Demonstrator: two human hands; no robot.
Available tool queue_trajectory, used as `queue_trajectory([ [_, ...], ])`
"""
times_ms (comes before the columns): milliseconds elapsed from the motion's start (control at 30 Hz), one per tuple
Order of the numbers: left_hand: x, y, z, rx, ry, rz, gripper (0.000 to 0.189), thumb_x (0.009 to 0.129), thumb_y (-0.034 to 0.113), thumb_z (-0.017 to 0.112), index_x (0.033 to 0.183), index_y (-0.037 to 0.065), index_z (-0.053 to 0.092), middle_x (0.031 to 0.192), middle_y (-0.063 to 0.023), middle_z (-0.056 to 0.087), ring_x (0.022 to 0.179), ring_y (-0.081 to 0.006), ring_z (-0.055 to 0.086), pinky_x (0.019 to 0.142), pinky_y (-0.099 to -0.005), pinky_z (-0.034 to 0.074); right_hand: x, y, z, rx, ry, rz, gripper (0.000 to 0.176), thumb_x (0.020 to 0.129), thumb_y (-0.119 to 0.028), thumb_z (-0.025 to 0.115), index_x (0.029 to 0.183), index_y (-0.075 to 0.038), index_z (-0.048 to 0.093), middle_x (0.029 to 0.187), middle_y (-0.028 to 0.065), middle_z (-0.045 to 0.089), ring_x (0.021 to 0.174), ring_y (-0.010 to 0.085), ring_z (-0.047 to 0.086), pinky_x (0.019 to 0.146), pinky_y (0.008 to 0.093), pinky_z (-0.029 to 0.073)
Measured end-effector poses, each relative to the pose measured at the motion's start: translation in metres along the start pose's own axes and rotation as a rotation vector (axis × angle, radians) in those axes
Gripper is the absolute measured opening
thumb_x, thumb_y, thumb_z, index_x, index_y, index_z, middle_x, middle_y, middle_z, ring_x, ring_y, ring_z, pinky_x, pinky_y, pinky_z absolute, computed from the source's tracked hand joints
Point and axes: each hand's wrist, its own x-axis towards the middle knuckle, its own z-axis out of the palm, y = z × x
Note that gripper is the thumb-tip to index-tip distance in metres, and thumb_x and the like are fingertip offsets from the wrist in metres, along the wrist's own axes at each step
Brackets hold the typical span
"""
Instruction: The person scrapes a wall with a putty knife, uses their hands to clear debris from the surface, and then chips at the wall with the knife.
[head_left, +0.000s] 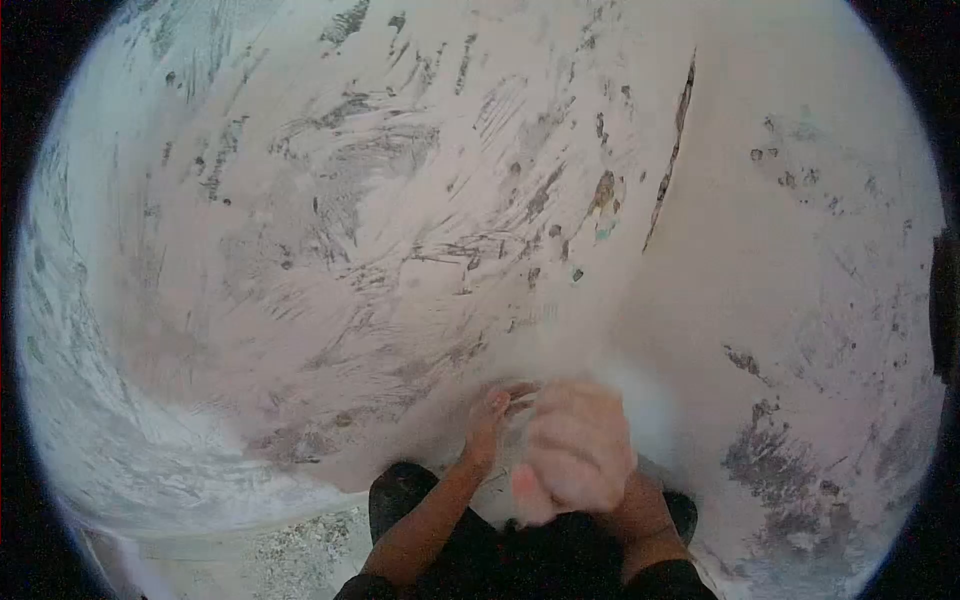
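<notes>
My right hand (575,450) is raised close to the camera, its fingers curled into a fist and slightly blurred by motion. I cannot tell what, if anything, is inside the fist. Just left of it and lower down is my left hand (488,415), its fingers stretched toward the right and apart. The left fingertips are partly hidden behind the right fist. Both hands are in front of my body, near a pale wall-like surface (400,320) with dark streaks, scrapes and pits.
A long dark crack (672,150) runs down the upper right of the pale surface. Dark grey patches (775,460) mark its lower right. My dark-clothed knee (400,490) shows below. Speckled pale ground (305,550) lies at the lower left.
</notes>
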Motion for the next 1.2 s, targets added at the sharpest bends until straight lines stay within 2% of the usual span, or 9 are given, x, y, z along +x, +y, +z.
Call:
queue_trajectory([
  [100,-0.016,0.042,0.029,-0.029,-0.030,0.033,0.045,0.095,0.033,0.041,0.119,-0.004,0.050,0.122,-0.0163,0.052,0.116,-0.0253,0.047,0.099,-0.0403,0.035,-0.051,0.016,0.014,-0.421,-0.187,0.195,0.014,0.077,-0.021,0.062,0.073,-0.008,0.060,0.067,0.0089,0.056,0.062,0.0280,0.056,0.058,0.0358,0.046],
  [500,-0.011,0.041,0.024,-0.085,-0.038,0.051,0.044,0.093,0.034,0.045,0.120,-0.001,0.050,0.121,-0.0144,0.052,0.112,-0.0232,0.049,0.097,-0.0388,0.036,-0.070,0.021,0.026,0.233,-0.167,-0.186,0.036,0.085,-0.022,0.056,0.114,-0.001,0.053,0.101,0.0132,0.056,0.090,0.0234,0.057,0.079,0.0350,0.048],
  [633,-0.020,0.034,0.022,-0.103,-0.008,0.032,0.043,0.093,0.033,0.045,0.120,0.000,0.050,0.121,-0.0141,0.052,0.112,-0.0221,0.049,0.097,-0.0381,0.036,-0.129,0.046,0.043,0.781,-0.406,0.682,0.021,0.085,-0.019,0.052,0.101,-0.007,0.059,0.101,0.0110,0.058,0.096,0.0251,0.056,0.086,0.0365,0.046],
  [700,-0.021,0.024,0.017,-0.134,0.065,-0.071,0.041,0.094,0.030,0.044,0.120,-0.001,0.050,0.120,-0.0147,0.052,0.112,-0.0220,0.049,0.097,-0.0381,0.036,-0.008,0.031,0.020,0.123,-0.186,-0.104,0.013,0.080,-0.012,0.059,0.087,-0.004,0.066,0.077,0.0053,0.061,0.071,0.0239,0.060,0.068,0.0358,0.050],
  [800,-0.017,0.035,0.018,-0.153,0.132,-0.144,0.039,0.094,0.028,0.043,0.120,-0.001,0.050,0.119,-0.0153,0.053,0.113,-0.0218,0.048,0.098,-0.0380,0.035,-0.056,0.017,0.004,-0.220,-0.685,0.172,0.014,0.076,-0.015,0.064,0.083,-0.004,0.066,0.071,0.0071,0.060,0.067,0.0229,0.059,0.061,0.0298,0.049],
  [900,-0.024,0.073,0.035,0.022,-0.007,-0.008,0.038,0.094,0.026,0.044,0.120,-0.001,0.050,0.114,-0.0135,0.055,0.111,-0.0208,0.049,0.095,-0.0360,0.038,-0.028,0.027,0.007,-0.075,-0.482,0.032,0.013,0.075,-0.016,0.065,0.081,-0.005,0.065,0.069,0.0079,0.059,0.065,0.0233,0.058,0.059,0.0307,0.047],
  [967,-0.018,0.066,0.028,0.909,-0.043,-0.130,0.041,0.095,0.030,0.043,0.119,-0.002,0.051,0.114,-0.0123,0.055,0.110,-0.0203,0.049,0.094,-0.0348,0.039,-0.003,0.028,0.005,0.073,-0.276,-0.086,0.012,0.073,-0.017,0.066,0.079,-0.007,0.065,0.067,0.0088,0.057,0.063,0.0238,0.056,0.058,0.0317,0.046],
  [1067,-0.019,0.030,0.011,0.103,-0.040,-0.002,0.043,0.095,0.033,0.041,0.118,-0.003,0.051,0.113,-0.0115,0.055,0.106,-0.0204,0.051,0.094,-0.0345,0.038,-0.005,0.004,-0.015,0.133,-0.386,0.031,0.007,0.073,-0.013,0.064,0.075,-0.006,0.063,0.065,0.0092,0.055,0.060,0.0240,0.054,0.055,0.0336,0.045],
  [1200,-0.018,0.049,0.028,-0.064,-0.081,0.149,0.048,0.095,0.038,0.040,0.119,-0.002,0.050,0.113,-0.0116,0.055,0.104,-0.0221,0.052,0.095,-0.0358,0.037,0.005,0.016,-0.007,0.163,-0.412,0.029,0.005,0.073,-0.008,0.062,0.068,-0.006,0.060,0.064,0.0087,0.052,0.057,0.0236,0.052,0.053,0.0350,0.044],
])
